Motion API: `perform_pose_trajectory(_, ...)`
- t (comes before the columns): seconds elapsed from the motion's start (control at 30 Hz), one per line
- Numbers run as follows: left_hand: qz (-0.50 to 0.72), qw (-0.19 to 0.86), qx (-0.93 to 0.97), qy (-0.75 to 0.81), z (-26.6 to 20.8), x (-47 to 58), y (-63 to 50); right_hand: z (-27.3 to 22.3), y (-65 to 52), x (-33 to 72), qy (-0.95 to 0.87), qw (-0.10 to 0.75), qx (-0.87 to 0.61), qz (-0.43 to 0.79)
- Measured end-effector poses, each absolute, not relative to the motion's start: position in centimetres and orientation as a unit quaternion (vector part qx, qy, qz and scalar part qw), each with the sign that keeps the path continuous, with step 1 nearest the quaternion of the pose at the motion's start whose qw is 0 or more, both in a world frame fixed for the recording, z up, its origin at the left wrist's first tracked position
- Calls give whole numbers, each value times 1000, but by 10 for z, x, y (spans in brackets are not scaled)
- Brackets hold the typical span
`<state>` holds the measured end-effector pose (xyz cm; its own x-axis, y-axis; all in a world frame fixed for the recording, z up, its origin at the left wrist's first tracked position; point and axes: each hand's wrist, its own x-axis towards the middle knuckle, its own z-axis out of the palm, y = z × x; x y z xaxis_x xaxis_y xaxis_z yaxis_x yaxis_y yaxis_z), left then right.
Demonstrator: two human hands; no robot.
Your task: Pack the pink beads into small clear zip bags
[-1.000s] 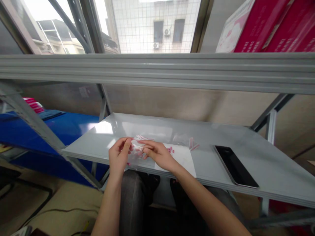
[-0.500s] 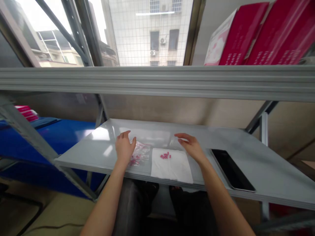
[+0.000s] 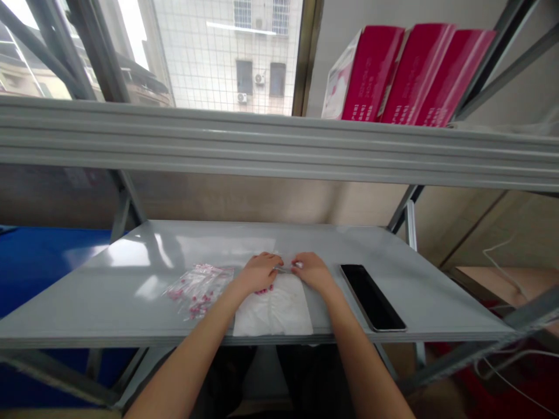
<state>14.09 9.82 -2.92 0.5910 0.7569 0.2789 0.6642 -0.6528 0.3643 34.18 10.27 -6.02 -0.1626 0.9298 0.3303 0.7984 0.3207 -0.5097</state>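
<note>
Both hands meet over the far edge of a white cloth [image 3: 286, 311] that lies at the front of the grey shelf. My left hand [image 3: 261, 272] is closed, fingertips pointing right. My right hand [image 3: 311, 270] faces it in a pinch, a bit of white showing at its fingers. A thin, pale grey thing [image 3: 283, 269] spans the small gap between them; its kind is too small to make out. Small pink pieces [image 3: 264, 290] lie on the cloth, partly hidden by my left hand. Left of that forearm lie clear plastic bags [image 3: 201, 288] with pink pieces in them.
A black tablet [image 3: 371, 297] lies on the grey shelf [image 3: 144, 302], right of my right forearm. Above the hands runs a thick grey beam [image 3: 271, 145]. Red boxes [image 3: 406, 75] stand on the upper level at right. Metal struts [image 3: 411, 224] flank the shelf.
My hands were apart with loose fingers; now they have come together at the cloth's far edge, closed around something thin. The camera view has shifted right, showing more of the plastic bags.
</note>
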Motion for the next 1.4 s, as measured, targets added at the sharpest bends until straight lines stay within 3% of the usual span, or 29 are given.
perform_pose_trajectory(0.27,223,158,873,404,-35,134,93,-59,115,348,-714,381,-570,143)
perform_pose_trajectory(0.5,382,225,768,462,-21,141,76,-24,90,339,-691,487,-491,211)
perform_pose_trajectory(0.6,487,347,647,473,-20,140,63,-9,70,321,-701,508,-372,335)
perform_pose_trajectory(0.7,558,441,530,461,-25,134,50,-6,57,305,-687,511,-352,378)
perform_pose_trajectory(0.93,664,356,436,492,-33,117,39,-23,52,303,-554,430,-386,599)
perform_pose_trajectory(1.07,696,271,431,507,-31,116,38,-22,43,300,-480,445,-354,668)
perform_pose_trajectory(1.4,693,237,453,508,-32,120,31,-28,40,290,-529,435,-357,636)
